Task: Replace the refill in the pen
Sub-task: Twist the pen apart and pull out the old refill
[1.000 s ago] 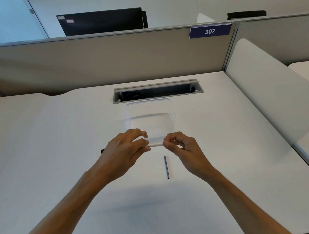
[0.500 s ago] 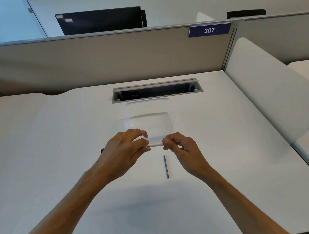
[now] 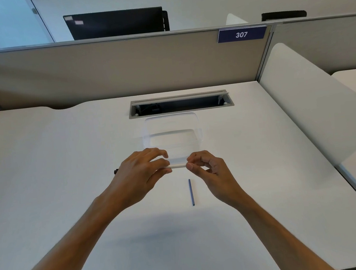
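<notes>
Both hands, left hand [image 3: 140,174] and right hand [image 3: 209,171], pinch pen [image 3: 178,166] lying left-right; black tip left.

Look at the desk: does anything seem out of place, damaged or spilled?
Nothing stands out. The blue refill lies loose on the desk, apart from the white pen that both hands grip.
</notes>
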A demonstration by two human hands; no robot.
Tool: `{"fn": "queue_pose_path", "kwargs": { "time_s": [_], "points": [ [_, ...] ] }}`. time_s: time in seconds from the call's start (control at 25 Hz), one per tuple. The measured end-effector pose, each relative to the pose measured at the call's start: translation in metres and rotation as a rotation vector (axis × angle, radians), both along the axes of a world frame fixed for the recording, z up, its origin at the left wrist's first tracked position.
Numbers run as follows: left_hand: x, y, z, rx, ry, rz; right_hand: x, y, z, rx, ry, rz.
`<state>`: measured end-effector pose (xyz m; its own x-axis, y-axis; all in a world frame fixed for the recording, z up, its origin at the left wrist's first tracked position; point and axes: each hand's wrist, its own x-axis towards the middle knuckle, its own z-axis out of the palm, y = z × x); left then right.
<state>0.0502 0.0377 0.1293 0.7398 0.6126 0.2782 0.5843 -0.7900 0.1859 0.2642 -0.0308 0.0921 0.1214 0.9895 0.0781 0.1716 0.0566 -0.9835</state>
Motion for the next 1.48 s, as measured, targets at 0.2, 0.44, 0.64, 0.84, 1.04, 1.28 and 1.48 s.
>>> {"fn": "queue_pose_path", "kwargs": {
  "time_s": [0.2, 0.44, 0.64, 0.84, 1.04, 1.28, 1.48],
  "points": [
    [0.0, 0.0, 0.002, 0.003, 0.008, -0.005, 0.001, -0.001, 0.001, 0.002, 0.029, 0.014],
    [0.002, -0.002, 0.003, 0.025, 0.026, -0.008, 0.001, 0.0, 0.004, -0.022, 0.002, -0.049],
    [0.001, -0.003, 0.003, 0.042, 0.033, -0.013, -0.001, 0.001, 0.002, -0.011, -0.075, -0.048],
    [0.0, -0.001, 0.005, 0.039, 0.017, -0.016, 0.001, 0.001, 0.002, 0.005, -0.051, -0.008],
    [-0.001, 0.0, 0.004, 0.032, 0.017, -0.015, 0.003, 0.001, 0.002, 0.001, -0.037, 0.018],
    [0.002, -0.002, 0.002, 0.03, 0.014, -0.03, -0.002, -0.001, 0.004, -0.032, -0.1, -0.045],
    [0.006, -0.008, 0.002, 0.009, -0.005, -0.049, -0.018, 0.002, 0.004, -0.06, -0.089, -0.102]
  ]
}}
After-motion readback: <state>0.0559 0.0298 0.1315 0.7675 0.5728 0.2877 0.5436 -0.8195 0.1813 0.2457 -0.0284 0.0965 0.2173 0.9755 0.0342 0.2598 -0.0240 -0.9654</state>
